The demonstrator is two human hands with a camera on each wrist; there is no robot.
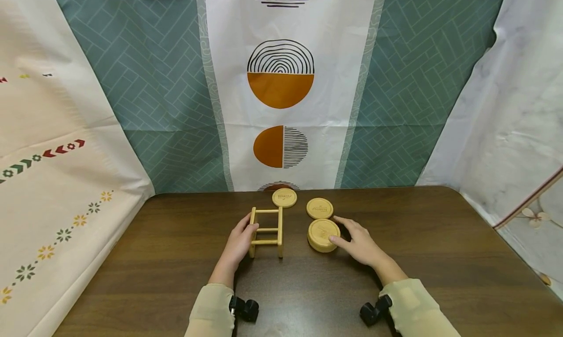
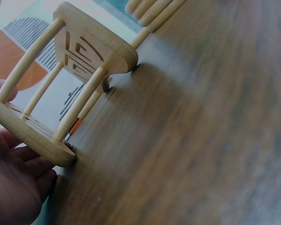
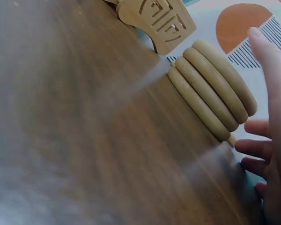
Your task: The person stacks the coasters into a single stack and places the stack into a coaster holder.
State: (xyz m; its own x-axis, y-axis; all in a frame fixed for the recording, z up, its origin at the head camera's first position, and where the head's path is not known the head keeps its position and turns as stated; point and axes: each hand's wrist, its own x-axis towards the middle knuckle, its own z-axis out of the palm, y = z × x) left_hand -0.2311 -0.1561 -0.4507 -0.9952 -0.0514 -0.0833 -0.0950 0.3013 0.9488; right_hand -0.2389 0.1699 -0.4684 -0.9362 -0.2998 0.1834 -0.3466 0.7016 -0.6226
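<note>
A small wooden coaster rack (image 1: 266,230) stands on the table, with carved side panels joined by round rods. My left hand (image 1: 238,241) grips its left panel, thumb on the upper edge and fingers against the outer face in the left wrist view. Right of the rack is a stack of round wooden coasters (image 1: 323,235), several thick in the right wrist view. My right hand (image 1: 358,241) is at the stack's right side, thumb and fingers spread, the thumb overlapping the top coaster's edge in the head view.
One flat coaster (image 1: 319,208) lies just behind the stack. Another coaster (image 1: 284,198) lies near the back edge, behind the rack. The dark wooden table (image 1: 176,278) ends at a hanging patterned cloth (image 1: 281,146). Pale cloths hang at both sides.
</note>
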